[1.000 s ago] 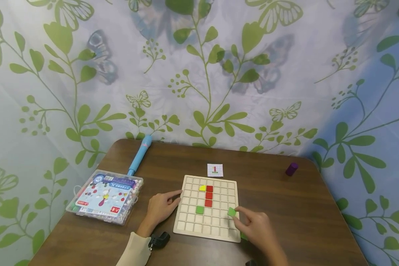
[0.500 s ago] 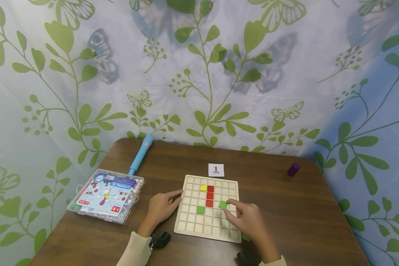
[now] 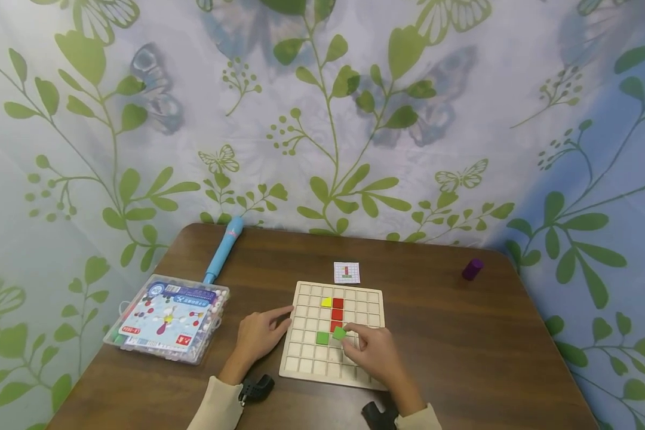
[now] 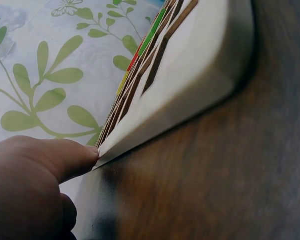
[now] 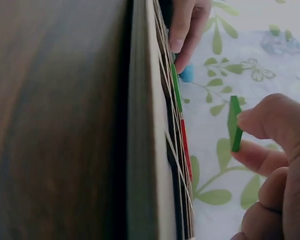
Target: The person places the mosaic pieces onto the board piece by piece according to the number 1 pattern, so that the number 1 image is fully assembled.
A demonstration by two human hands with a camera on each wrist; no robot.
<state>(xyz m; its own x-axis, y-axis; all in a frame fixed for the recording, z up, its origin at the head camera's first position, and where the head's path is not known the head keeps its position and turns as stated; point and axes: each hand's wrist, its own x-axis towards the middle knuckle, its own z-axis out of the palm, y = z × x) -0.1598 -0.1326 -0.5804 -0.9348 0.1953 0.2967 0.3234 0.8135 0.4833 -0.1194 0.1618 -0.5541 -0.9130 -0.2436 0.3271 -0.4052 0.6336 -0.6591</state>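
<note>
A pale wooden grid board (image 3: 304, 352) lies on the table. In its cells sit a yellow piece (image 3: 326, 302), a column of red tiles (image 3: 337, 314) and a green tile (image 3: 322, 338). Between thumb and index finger my right hand (image 3: 373, 352) pinches another green tile (image 3: 339, 333), tilted over the cell to the right of the seated green one. The right wrist view shows this held green tile (image 5: 234, 124) apart from the board. At the board's left edge my left hand (image 3: 260, 337) rests with extended fingers, a fingertip touching the edge in the left wrist view.
Behind the board lies a small card (image 3: 346, 273) printed with a coloured grid pattern. A clear plastic case (image 3: 169, 316) and a light blue microphone-shaped stick (image 3: 225, 248) lie at the left. A purple cylinder (image 3: 472, 269) stands at the far right of the brown table (image 3: 462, 346).
My right hand has carried the pinched green tile leftward across the board, from its right edge to just below the red column. The left hand has stayed at the left edge.
</note>
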